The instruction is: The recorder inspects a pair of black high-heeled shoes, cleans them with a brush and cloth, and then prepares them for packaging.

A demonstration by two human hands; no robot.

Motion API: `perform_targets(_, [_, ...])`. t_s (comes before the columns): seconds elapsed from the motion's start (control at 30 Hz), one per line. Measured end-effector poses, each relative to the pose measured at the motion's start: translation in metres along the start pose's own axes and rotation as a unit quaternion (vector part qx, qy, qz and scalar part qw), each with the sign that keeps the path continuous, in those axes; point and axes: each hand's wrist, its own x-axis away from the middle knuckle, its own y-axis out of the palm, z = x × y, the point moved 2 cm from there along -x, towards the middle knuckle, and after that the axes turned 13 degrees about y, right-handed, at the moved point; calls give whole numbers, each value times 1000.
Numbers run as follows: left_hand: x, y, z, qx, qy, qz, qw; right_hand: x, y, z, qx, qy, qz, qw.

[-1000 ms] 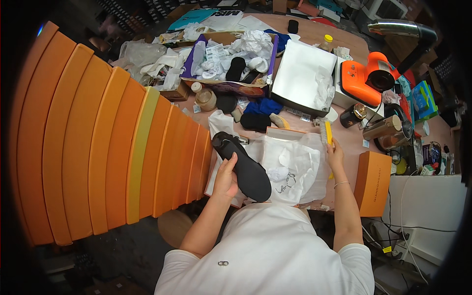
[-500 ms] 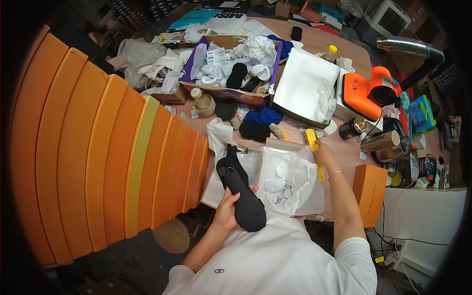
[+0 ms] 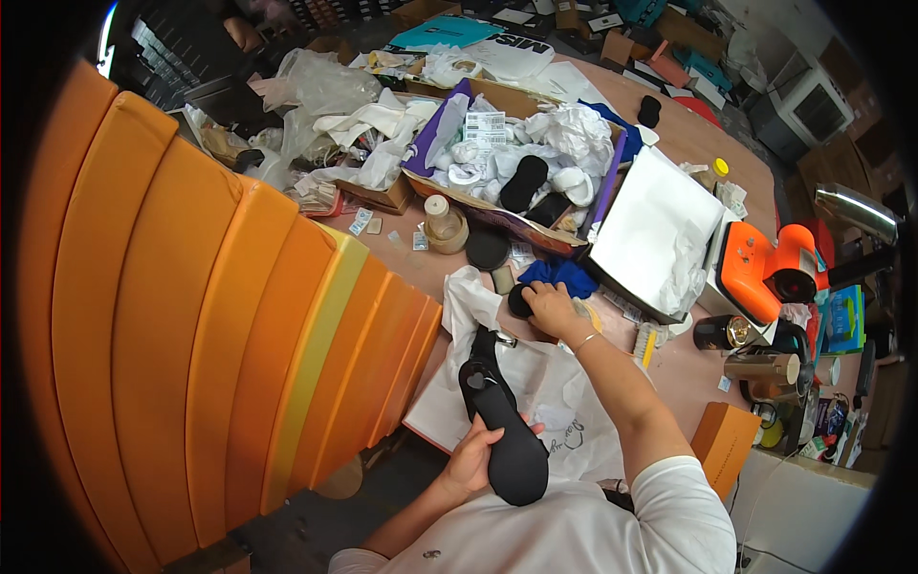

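Observation:
A black sandal (image 3: 516, 450) is turned with its sole toward me, and my left hand (image 3: 471, 457) grips it at the waist of the sole. Its strap end with a buckle lies over the open box (image 3: 435, 407) lined with white tissue paper (image 3: 550, 383). Farther up the table my right hand (image 3: 552, 311) has its fingers closed over a black oval pad (image 3: 519, 300), partly hidden by them. To the right of that hand lies a yellow brush (image 3: 648, 344) with pale bristles. A blue cloth (image 3: 564, 277) sits just beyond my right fingers.
Stacked orange boxes (image 3: 220, 335) rise close on the left. A purple-edged box (image 3: 416, 163) full of crumpled paper and a white box lid (image 3: 660, 230) stand at the back. An orange device (image 3: 751, 273), a dark jar (image 3: 717, 332) and an orange box (image 3: 724, 445) are on the right.
My right hand has let go of the yellow brush, which now lies on the table, and has moved left to the black pad. My left hand still holds the sandal. The view has shifted.

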Motion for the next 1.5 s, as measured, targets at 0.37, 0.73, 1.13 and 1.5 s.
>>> perform_targets(0.37, [-77,-6,43,113,94,30,989,-91,-34,-41,-28,-38,127,991])
perform_targets(0.73, [-88,-26,18,81,99,80,988,195,-122,-56,-341,-92,131,926])
perform_targets(1.13, [-68,13,-7,-5,55,23,998,248,-101,-89,-333,-13,270,904])
perform_targets(1.5, [-50,14,-9,50,-53,35,997,242,-117,-79,-325,-4,323,889])
